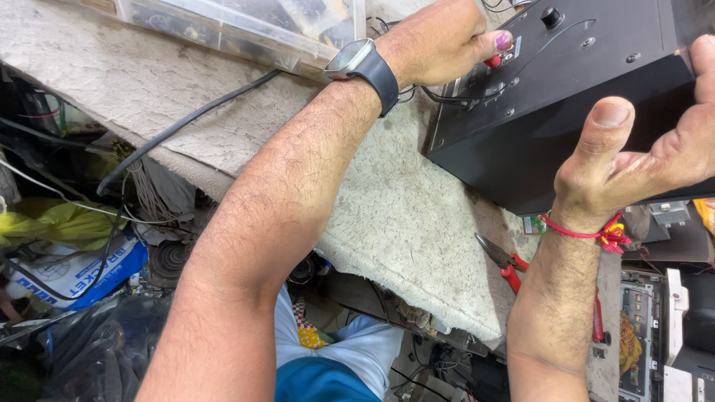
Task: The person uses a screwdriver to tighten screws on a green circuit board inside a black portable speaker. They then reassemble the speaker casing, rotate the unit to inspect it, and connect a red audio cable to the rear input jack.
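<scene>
hands on both sides of a black metal box, seen from the head camera looking down. the box sits on a worn grey cloth covering the bench, at the far right of the scene, tilted with one corner towards the person. the left hand, with a dark wristwatch on its wrist, rests at the far left corner of the box, thumb lying by a small red part and a tangle of thin wires; whether it pinches anything there i cannot tell. the right hand, with a red thread band round the wrist, is spread open, thumb up, palm pressed to the near right side of the box, fingers curling over its edge. red-handled pliers lie on the cloth just near of the box, beside the right forearm. a clear plastic tray sits far left, a black cable running from beneath it.
</scene>
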